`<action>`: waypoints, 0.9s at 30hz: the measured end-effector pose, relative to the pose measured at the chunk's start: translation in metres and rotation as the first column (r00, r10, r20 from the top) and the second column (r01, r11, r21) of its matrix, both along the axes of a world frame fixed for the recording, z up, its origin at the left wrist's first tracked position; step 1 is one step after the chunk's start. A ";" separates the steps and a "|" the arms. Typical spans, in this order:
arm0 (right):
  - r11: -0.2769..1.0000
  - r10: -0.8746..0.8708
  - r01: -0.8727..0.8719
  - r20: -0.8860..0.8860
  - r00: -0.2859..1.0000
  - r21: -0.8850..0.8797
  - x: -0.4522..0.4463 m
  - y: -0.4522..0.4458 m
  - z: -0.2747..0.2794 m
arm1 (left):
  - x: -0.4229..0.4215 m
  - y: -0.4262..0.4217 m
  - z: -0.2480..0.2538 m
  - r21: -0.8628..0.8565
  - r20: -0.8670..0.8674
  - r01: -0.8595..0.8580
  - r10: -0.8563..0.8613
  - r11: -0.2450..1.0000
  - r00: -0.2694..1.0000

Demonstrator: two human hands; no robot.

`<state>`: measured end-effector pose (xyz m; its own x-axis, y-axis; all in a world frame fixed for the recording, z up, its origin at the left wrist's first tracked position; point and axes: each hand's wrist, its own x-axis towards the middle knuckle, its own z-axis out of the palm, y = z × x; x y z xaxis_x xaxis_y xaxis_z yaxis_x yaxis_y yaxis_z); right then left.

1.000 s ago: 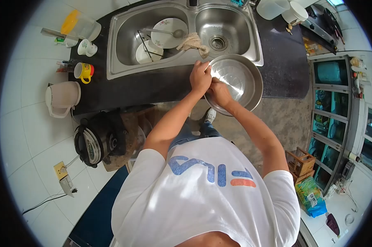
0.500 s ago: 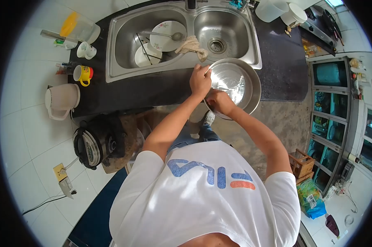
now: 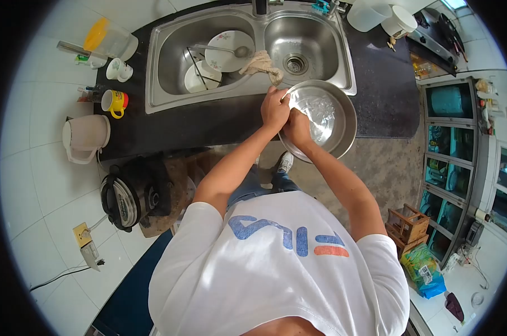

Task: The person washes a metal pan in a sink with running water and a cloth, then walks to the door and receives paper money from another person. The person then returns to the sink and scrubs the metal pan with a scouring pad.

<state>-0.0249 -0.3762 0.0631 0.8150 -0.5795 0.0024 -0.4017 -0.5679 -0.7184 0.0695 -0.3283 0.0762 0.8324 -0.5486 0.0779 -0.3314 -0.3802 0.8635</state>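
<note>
A round, shiny steel pan [image 3: 334, 120] is tilted at the front edge of the counter, its open side facing me. My left hand [image 3: 276, 109] is closed on the pan's left rim. Against the inner left wall, right beside the left hand, my right hand [image 3: 298, 129] is closed with its fingers curled in; whatever they may hold is hidden. Just beyond my left hand, a beige cloth [image 3: 262, 64] lies over the divider of the double sink [image 3: 177, 101].
The left basin holds a flowered plate [image 3: 220, 60], a spoon [image 3: 241, 51], a white bowl [image 3: 195, 83] and dark chopsticks. On the left stand a yellow mug [image 3: 115, 101], a white cup [image 3: 119, 69] and a pitcher [image 3: 86, 134]. White containers [image 3: 399, 21] stand at the back right.
My right hand has moved up along the pan's inner left wall, closer to my left hand. The left hand keeps its hold on the rim, and the pan has hardly moved.
</note>
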 end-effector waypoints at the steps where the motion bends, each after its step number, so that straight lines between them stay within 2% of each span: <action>1: 0.997 0.077 -0.077 0.038 0.996 0.003 -0.008 0.001 -0.001 | 0.001 -0.001 -0.001 -0.005 -0.006 0.006 -0.006 1.000 1.000; 4: 0.950 0.280 -0.287 0.066 0.958 0.125 -0.037 -0.010 -0.003 | 0.007 -0.009 -0.002 -0.022 0.002 0.080 -0.080 0.997 0.997; 7: 0.871 0.487 -0.478 -0.070 0.871 0.118 -0.067 -0.027 -0.001 | 0.012 -0.024 -0.004 -0.006 -0.006 0.200 -0.200 0.980 0.980; 11: 0.824 0.561 -0.529 -0.159 0.812 0.202 -0.096 -0.044 0.014 | 0.023 -0.052 0.001 0.057 -0.069 0.460 -0.456 0.886 0.887; 14: 0.853 0.480 -0.446 -0.071 0.874 0.270 -0.100 -0.044 0.015 | 0.035 -0.085 -0.019 0.018 -0.148 0.654 -0.645 0.756 0.750; 17: 0.904 0.424 -0.411 -0.117 0.898 0.120 -0.093 -0.038 0.020 | 0.037 -0.100 -0.005 0.073 -0.182 0.737 -0.717 0.672 0.673; 20: 0.970 0.180 -0.176 -0.013 0.984 0.170 -0.091 -0.032 0.028 | 0.028 -0.078 0.015 -0.141 -0.219 0.602 -0.618 0.786 0.755; 22: 0.983 0.017 -0.023 0.035 0.999 0.184 -0.090 -0.038 0.021 | 0.024 -0.050 -0.002 -0.281 -0.041 0.421 -0.449 0.863 0.893; 24: 0.980 -0.142 0.127 0.091 0.986 0.154 -0.086 -0.048 0.021 | 0.008 -0.016 -0.018 -0.178 -0.087 0.150 -0.167 0.973 0.982; 25: 0.977 -0.191 0.187 0.035 0.981 0.098 -0.082 -0.056 0.023 | -0.008 -0.001 -0.011 -0.156 -0.079 0.084 -0.097 0.984 0.992; 27: 0.966 -0.173 0.191 0.117 0.978 -0.173 -0.073 -0.070 0.017 | -0.033 0.018 -0.005 -0.124 -0.053 0.015 -0.022 0.992 0.998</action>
